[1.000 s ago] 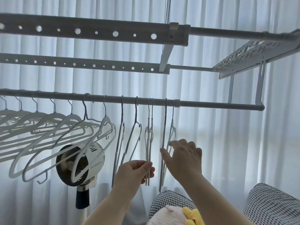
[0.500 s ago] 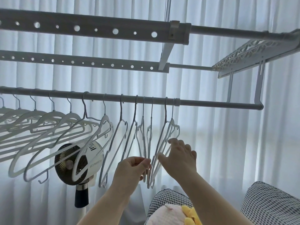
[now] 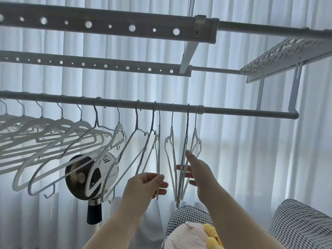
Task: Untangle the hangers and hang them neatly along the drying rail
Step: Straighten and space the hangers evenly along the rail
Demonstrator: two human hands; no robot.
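Note:
Several white hangers hang by their hooks along the grey drying rail point(image 3: 233, 112). The left ones point(image 3: 53, 141) lie fanned out and overlapping. In the middle, my left hand point(image 3: 146, 186) pinches the lower end of a thin hanger point(image 3: 158, 150) that hangs edge-on. To its right, my right hand point(image 3: 197, 174) reaches with straight fingers into a cluster of three hangers point(image 3: 185, 159) and touches them, its fingers spread between their arms.
Two perforated bars point(image 3: 107, 24) and a lattice shelf point(image 3: 280, 54) run above the rail. A round fan point(image 3: 93, 175) stands behind the left hangers. Checked cushions point(image 3: 301, 223) and a pink and yellow plush toy point(image 3: 190, 238) lie below. White curtains fill the background.
The middle hangers have swung and spread apart. My left hand keeps its pinch and has drawn its hanger left. My right hand's fingers have pushed in among the right cluster.

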